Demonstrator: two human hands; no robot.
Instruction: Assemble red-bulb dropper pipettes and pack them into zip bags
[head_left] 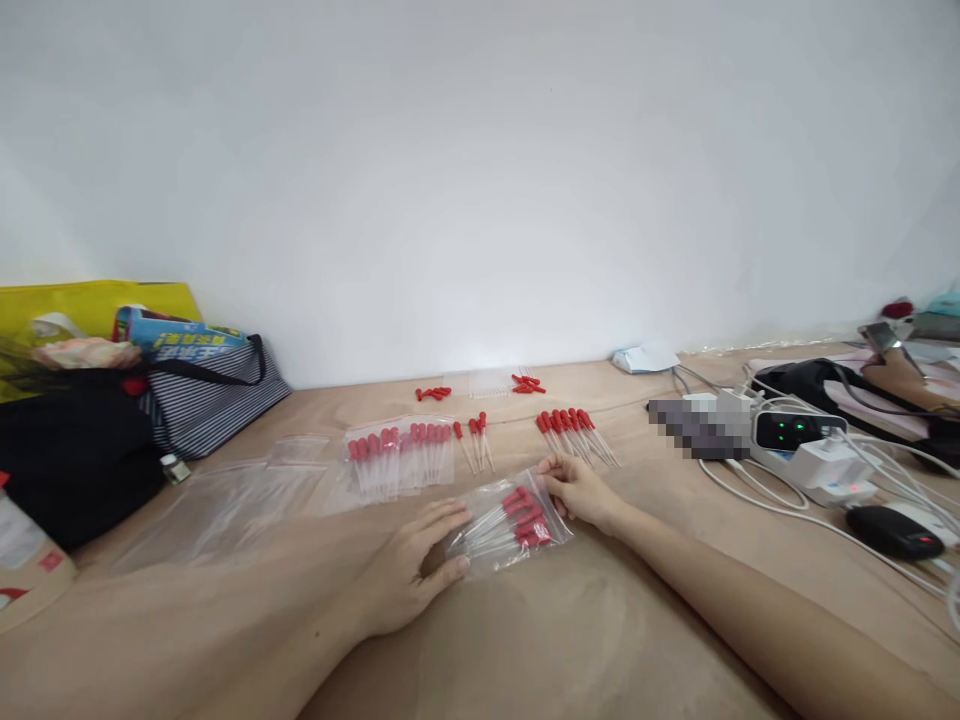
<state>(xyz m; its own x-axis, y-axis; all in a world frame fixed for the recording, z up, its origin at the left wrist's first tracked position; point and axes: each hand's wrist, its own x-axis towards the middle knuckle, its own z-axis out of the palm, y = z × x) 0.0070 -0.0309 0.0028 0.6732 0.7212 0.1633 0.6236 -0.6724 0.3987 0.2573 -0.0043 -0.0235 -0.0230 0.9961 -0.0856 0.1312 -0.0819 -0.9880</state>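
A clear zip bag (498, 528) of glass droppers with red rubber bulbs lies in front of me, bulbs toward the right. My right hand (574, 490) pinches the bag's right edge near its upper corner. At the bag's left end is my left hand (417, 560), thumb and fingers apart, their tips touching the plastic. Just beyond, filled dropper bags (397, 460) lie overlapping. Three loose droppers (480, 440) sit right of these. Farther right is a row of several loose droppers (574, 435).
Loose red bulbs (433, 394) and more bulbs (529, 384) lie near the wall, with thin glass tubes between. Flat clear bags (225, 510) spread at left by a striped bag (214, 390) and small bottle (175, 468). Chargers (829, 465) and cables crowd the right.
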